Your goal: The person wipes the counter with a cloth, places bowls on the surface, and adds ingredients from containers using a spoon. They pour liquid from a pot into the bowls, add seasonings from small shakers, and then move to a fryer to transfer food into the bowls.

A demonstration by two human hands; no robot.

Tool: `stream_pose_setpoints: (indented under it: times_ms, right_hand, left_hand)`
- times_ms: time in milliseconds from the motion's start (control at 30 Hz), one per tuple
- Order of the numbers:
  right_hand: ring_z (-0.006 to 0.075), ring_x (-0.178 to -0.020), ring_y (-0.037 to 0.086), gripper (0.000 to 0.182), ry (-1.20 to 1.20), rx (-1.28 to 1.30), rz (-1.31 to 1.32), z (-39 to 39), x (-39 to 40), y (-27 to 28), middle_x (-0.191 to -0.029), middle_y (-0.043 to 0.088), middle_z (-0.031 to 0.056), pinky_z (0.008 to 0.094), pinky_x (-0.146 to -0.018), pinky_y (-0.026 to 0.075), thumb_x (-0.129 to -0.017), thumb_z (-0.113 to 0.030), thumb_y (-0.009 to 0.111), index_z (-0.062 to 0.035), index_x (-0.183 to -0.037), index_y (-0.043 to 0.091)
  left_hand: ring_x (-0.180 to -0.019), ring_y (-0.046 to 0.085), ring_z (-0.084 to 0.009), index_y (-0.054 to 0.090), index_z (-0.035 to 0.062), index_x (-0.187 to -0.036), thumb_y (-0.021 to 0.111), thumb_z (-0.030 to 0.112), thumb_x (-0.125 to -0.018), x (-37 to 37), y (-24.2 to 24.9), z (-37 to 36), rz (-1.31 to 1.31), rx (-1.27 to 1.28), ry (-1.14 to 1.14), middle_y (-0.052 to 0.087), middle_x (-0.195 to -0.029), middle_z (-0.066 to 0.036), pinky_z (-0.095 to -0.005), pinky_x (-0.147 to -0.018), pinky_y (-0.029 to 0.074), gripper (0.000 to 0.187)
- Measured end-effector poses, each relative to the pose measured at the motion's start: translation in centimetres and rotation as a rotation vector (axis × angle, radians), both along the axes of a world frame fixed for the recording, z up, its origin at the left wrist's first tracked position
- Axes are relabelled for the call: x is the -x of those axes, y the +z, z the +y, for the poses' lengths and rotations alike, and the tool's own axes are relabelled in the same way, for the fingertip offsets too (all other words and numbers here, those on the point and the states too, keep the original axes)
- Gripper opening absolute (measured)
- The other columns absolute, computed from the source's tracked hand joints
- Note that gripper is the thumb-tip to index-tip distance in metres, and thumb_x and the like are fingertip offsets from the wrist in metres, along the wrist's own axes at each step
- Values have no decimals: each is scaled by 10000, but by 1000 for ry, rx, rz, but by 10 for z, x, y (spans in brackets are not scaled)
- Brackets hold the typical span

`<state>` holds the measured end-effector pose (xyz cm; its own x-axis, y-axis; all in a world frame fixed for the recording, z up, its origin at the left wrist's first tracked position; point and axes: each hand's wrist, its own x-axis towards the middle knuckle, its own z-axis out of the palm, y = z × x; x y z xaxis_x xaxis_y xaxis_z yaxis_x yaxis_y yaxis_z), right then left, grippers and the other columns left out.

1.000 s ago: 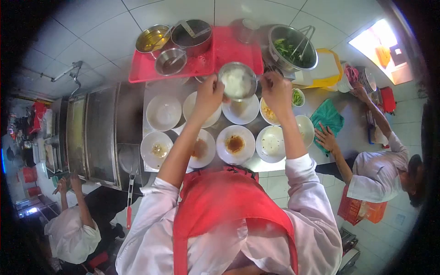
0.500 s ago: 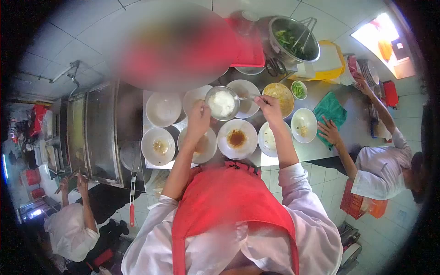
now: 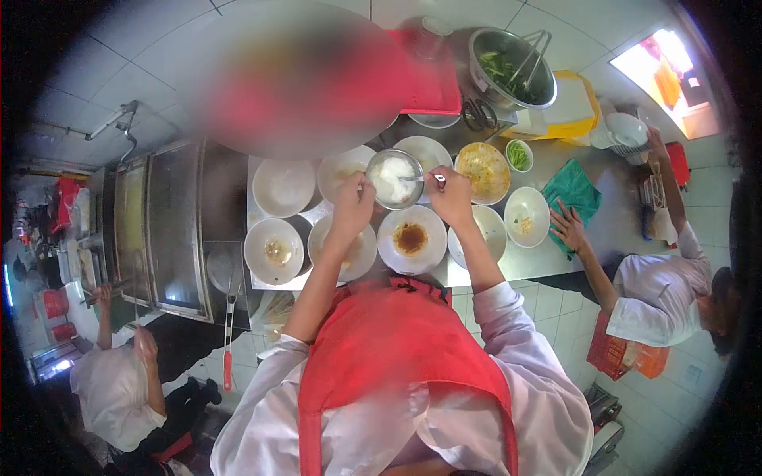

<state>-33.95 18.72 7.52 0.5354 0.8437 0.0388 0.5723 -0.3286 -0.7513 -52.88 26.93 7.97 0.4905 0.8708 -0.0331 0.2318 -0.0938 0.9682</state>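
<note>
My left hand grips the side of a small metal bowl that holds a white, powdery-looking heap. Closed around a spoon, my right hand keeps its head down in the white stuff. The metal bowl is held above the counter, over the gap between the white bowls. Just below it stands a white bowl with brown sauce. Under my right forearm sits another white bowl, partly covered. My left forearm partly hides a white bowl too.
Nearby are a bowl of yellowish food, chopped greens and a steel basin of leafy greens. At the right a co-worker's hand rests by a green cloth. A long-handled strainer hangs at the left.
The metal bowl has shifted slightly right, and my right hand has come left and closer to it, with the spoon further in. The right co-worker's far hand has moved near white dishes.
</note>
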Motion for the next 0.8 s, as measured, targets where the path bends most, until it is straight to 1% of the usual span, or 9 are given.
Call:
stream_pose_setpoints:
  times_ms: [67,233,300,333,400,533,600,700,800]
  right_hand:
    - [262,-620,636,175,-13,-3,58,0,-4,-9,-716,641,186,356,-592,478,-796,-183,638,-13,-831,667]
    - [248,-611,614,210,-68,15,260,-7,-22,-12,-704,634,189,344,-599,466,-792,-198,642,3,-847,668]
    - [264,-608,620,212,-98,-73,308,-10,-31,-13,-712,643,184,359,-594,466,-802,-196,635,11,-837,663]
    - [264,-608,620,212,-98,-72,306,-13,-35,-10,-712,643,184,359,-594,466,-802,-196,635,11,-837,663]
    - [284,-624,639,204,-146,73,-245,-15,-41,-3,-717,650,179,388,-587,473,-814,-190,621,11,-815,659]
    - [298,-647,653,180,-122,-30,-114,-1,-22,8,-722,653,179,403,-587,489,-813,-174,617,2,-799,654]
    - [293,-668,661,156,-9,-61,15,12,5,19,-731,651,181,391,-603,506,-799,-164,632,-10,-802,652]
    - [285,-675,665,149,88,-56,-28,31,27,10,-745,654,177,373,-622,513,-795,-162,646,-14,-817,653]
    - [282,-636,649,180,188,-23,-22,47,46,10,-735,651,181,368,-606,499,-801,-174,642,2,-834,656]
  left_hand:
    - [-570,514,-103,471,-6,-791,493,74,-881,-2,-4,-2,-65,-10,45,508,-675,-82,-263,-458,471,123]
    - [-556,545,-115,472,-12,-789,490,69,-882,6,-9,0,-52,100,76,505,-648,-66,-279,-457,487,125]
    - [-551,552,-118,472,-19,-788,487,69,-885,11,-9,3,-49,110,100,506,-639,-59,-285,-458,498,132]
    - [-553,560,-121,474,-25,-790,480,68,-890,14,-11,4,-69,131,125,508,-634,-54,-288,-458,508,136]
    - [-554,568,-123,477,-30,-792,473,67,-894,21,-13,7,-90,153,158,509,-630,-49,-291,-459,519,141]
    - [-572,592,-128,486,-32,-796,462,65,-902,29,-14,9,-120,124,161,528,-657,-62,-285,-465,532,146]
    - [-574,598,-128,489,-29,-795,460,64,-904,32,-10,7,-181,114,186,536,-669,-66,-279,-464,530,146]
    - [-566,596,-126,486,-28,-786,460,62,-903,37,-2,3,-153,83,189,542,-686,-70,-272,-462,528,150]
    - [-546,616,-161,490,-33,-864,451,83,-911,52,-6,3,-164,67,210,577,-673,-98,-270,-487,510,131]
